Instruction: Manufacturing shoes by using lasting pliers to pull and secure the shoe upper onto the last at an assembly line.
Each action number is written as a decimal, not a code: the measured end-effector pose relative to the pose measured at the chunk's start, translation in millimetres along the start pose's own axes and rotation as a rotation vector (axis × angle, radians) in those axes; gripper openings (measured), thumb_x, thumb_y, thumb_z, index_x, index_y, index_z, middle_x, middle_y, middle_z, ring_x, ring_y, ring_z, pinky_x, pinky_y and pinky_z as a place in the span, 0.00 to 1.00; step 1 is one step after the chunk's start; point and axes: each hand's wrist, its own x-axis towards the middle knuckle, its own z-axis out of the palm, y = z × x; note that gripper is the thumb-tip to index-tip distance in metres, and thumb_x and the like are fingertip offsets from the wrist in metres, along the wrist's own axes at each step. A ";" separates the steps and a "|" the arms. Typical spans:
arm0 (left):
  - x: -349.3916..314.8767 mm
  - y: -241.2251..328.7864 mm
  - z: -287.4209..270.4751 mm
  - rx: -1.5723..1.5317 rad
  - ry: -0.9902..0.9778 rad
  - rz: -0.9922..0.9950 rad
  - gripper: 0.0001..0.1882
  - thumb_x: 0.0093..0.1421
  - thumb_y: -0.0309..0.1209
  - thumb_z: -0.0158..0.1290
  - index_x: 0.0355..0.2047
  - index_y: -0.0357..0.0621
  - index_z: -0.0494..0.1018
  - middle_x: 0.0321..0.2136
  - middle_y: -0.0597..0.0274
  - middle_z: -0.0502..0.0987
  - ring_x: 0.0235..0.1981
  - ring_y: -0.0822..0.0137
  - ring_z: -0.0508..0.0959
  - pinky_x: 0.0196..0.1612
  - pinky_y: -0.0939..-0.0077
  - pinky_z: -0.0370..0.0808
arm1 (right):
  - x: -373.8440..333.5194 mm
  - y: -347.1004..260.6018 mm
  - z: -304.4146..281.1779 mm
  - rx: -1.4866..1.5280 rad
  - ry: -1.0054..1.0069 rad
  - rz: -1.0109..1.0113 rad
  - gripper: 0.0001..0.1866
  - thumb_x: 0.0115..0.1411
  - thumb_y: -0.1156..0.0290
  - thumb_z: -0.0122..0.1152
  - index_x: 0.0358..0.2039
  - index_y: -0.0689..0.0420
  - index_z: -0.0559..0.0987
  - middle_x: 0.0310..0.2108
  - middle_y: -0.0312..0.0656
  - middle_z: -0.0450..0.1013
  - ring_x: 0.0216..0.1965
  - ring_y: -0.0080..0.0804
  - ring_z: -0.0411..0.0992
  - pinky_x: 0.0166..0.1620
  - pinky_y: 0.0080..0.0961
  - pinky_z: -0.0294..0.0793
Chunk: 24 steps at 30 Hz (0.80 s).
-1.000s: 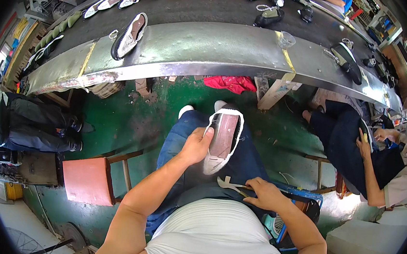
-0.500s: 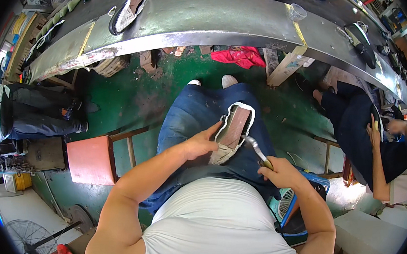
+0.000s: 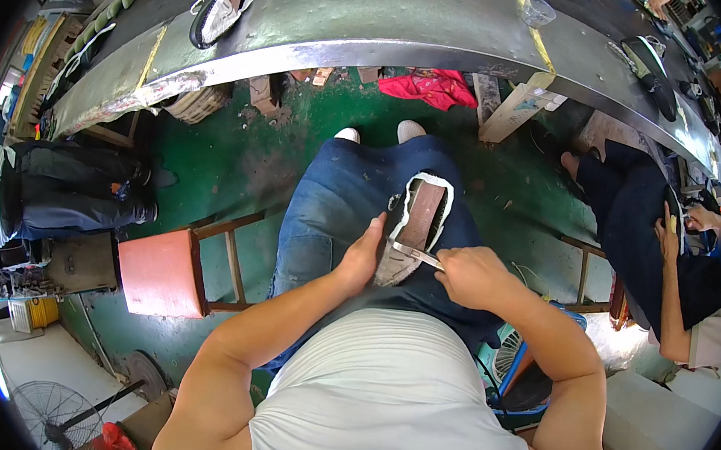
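On my lap, over blue jeans, lies a shoe upper [image 3: 400, 268], sole side up. A pinkish-brown insole [image 3: 420, 215] shows inside its white upturned edge. My left hand [image 3: 364, 255] grips the upper along its left side, near the light grey end, with some fingers hidden beneath. My right hand [image 3: 476, 278] is closed round the handle of metal pincers [image 3: 416, 254]. Their head reaches leftward across the shoe and touches its nearer part. Whether the jaws have hold of the edge is too small to tell.
Ahead runs a long metal-edged bench [image 3: 369, 33] bearing an unfinished shoe [image 3: 227, 6], a dark shoe [image 3: 652, 75] and a clear cup [image 3: 537, 12]. A red-topped stool [image 3: 163, 272] stands left, a fan [image 3: 507, 358] right. Co-workers sit on both sides. Red cloth [image 3: 431, 87] lies under the bench.
The pincers have moved left from beside the shoe to over its near part. My right hand has turned inward and risen; my left hand has shifted slightly along the shoe's side.
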 end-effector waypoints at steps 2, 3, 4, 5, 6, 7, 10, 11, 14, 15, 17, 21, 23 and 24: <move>23.0 -21.5 -13.6 0.433 0.249 0.183 0.33 0.75 0.48 0.27 0.67 0.34 0.57 0.64 0.45 0.66 0.66 0.56 0.64 0.67 0.69 0.58 | 6.0 4.0 34.9 0.079 0.116 -0.023 0.13 0.59 0.66 0.60 0.36 0.65 0.75 0.35 0.55 0.77 0.39 0.52 0.77 0.41 0.45 0.76; 24.9 -23.2 -13.8 0.426 0.254 0.185 0.33 0.75 0.48 0.27 0.67 0.34 0.57 0.64 0.45 0.66 0.66 0.56 0.64 0.67 0.69 0.58 | 5.0 5.5 46.6 0.165 0.242 -0.044 0.14 0.60 0.65 0.60 0.35 0.64 0.75 0.35 0.56 0.77 0.39 0.52 0.77 0.41 0.45 0.75; 25.1 -20.1 -13.6 0.591 0.313 0.205 0.32 0.75 0.47 0.28 0.64 0.33 0.62 0.61 0.42 0.69 0.64 0.52 0.68 0.65 0.67 0.61 | 2.8 3.0 45.8 0.189 0.228 -0.044 0.13 0.59 0.66 0.60 0.36 0.64 0.73 0.35 0.57 0.76 0.39 0.53 0.76 0.44 0.45 0.75; 25.3 -17.0 -12.8 0.756 0.371 0.224 0.31 0.74 0.46 0.30 0.61 0.31 0.66 0.57 0.39 0.72 0.61 0.49 0.71 0.63 0.65 0.65 | 1.3 4.1 40.4 0.184 0.227 -0.049 0.13 0.59 0.66 0.60 0.36 0.64 0.73 0.35 0.57 0.76 0.39 0.53 0.76 0.44 0.45 0.75; 24.9 -16.4 -8.9 0.845 0.396 0.335 0.29 0.74 0.44 0.32 0.59 0.30 0.67 0.56 0.36 0.72 0.59 0.43 0.72 0.62 0.62 0.67 | -2.1 6.9 34.1 0.154 0.196 -0.012 0.14 0.59 0.66 0.61 0.38 0.65 0.73 0.36 0.58 0.76 0.39 0.54 0.76 0.45 0.44 0.75; 25.1 -17.1 -10.1 0.847 0.393 0.340 0.29 0.74 0.44 0.32 0.59 0.30 0.67 0.56 0.36 0.72 0.59 0.43 0.72 0.62 0.62 0.67 | -4.1 9.4 30.3 0.129 0.170 0.031 0.15 0.59 0.67 0.61 0.40 0.65 0.72 0.38 0.58 0.75 0.40 0.55 0.75 0.46 0.44 0.75; 26.4 -19.7 -14.9 0.961 0.341 0.452 0.27 0.73 0.39 0.36 0.60 0.28 0.66 0.58 0.37 0.70 0.61 0.43 0.69 0.64 0.59 0.66 | 1.6 16.0 32.0 -0.015 0.447 -0.027 0.17 0.60 0.68 0.61 0.44 0.65 0.71 0.41 0.57 0.75 0.40 0.54 0.76 0.46 0.44 0.76; 26.3 -20.5 -16.3 0.959 0.338 0.450 0.27 0.73 0.39 0.36 0.60 0.28 0.66 0.58 0.37 0.70 0.61 0.43 0.69 0.64 0.59 0.66 | 3.4 17.4 32.9 -0.096 0.577 -0.050 0.17 0.60 0.68 0.60 0.45 0.65 0.71 0.42 0.56 0.75 0.40 0.53 0.76 0.46 0.44 0.76; 25.0 -15.8 -16.5 1.150 0.261 0.692 0.25 0.72 0.36 0.39 0.62 0.31 0.64 0.60 0.34 0.68 0.61 0.43 0.69 0.62 0.63 0.68 | -2.1 12.0 28.4 0.054 0.331 0.168 0.16 0.61 0.68 0.60 0.45 0.63 0.71 0.42 0.55 0.75 0.41 0.52 0.76 0.45 0.45 0.77; 22.9 -13.9 -16.0 1.227 0.179 0.694 0.25 0.71 0.35 0.41 0.64 0.36 0.63 0.63 0.35 0.63 0.62 0.42 0.68 0.62 0.62 0.68 | -3.9 14.4 35.6 0.052 0.328 0.168 0.16 0.61 0.68 0.60 0.45 0.63 0.71 0.42 0.55 0.75 0.41 0.52 0.76 0.45 0.45 0.77; 18.1 -4.9 -11.4 1.299 0.094 0.694 0.26 0.70 0.35 0.42 0.66 0.41 0.61 0.66 0.36 0.58 0.62 0.41 0.67 0.62 0.62 0.69 | -10.5 21.5 51.1 0.171 0.315 0.245 0.14 0.61 0.67 0.60 0.43 0.63 0.73 0.41 0.55 0.75 0.42 0.54 0.76 0.44 0.46 0.76; 20.0 14.5 -8.7 1.492 -0.075 0.562 0.28 0.69 0.36 0.43 0.69 0.53 0.57 0.68 0.34 0.50 0.60 0.37 0.68 0.61 0.59 0.70 | -12.0 48.1 33.8 0.317 0.215 0.167 0.14 0.63 0.66 0.58 0.42 0.63 0.74 0.39 0.57 0.76 0.42 0.58 0.75 0.44 0.47 0.74; 21.2 24.8 -4.1 1.506 -0.101 0.465 0.29 0.69 0.37 0.44 0.70 0.55 0.56 0.68 0.32 0.48 0.59 0.35 0.69 0.60 0.58 0.71 | -16.3 47.3 9.6 0.421 0.209 0.165 0.15 0.64 0.64 0.56 0.43 0.63 0.74 0.39 0.58 0.75 0.43 0.60 0.74 0.46 0.48 0.72; 20.8 30.7 0.3 1.526 -0.118 0.423 0.29 0.69 0.38 0.44 0.70 0.59 0.56 0.69 0.32 0.48 0.57 0.35 0.71 0.58 0.56 0.73 | -10.1 44.1 7.6 0.433 0.347 0.145 0.16 0.66 0.62 0.54 0.46 0.62 0.75 0.40 0.59 0.75 0.43 0.61 0.73 0.46 0.47 0.72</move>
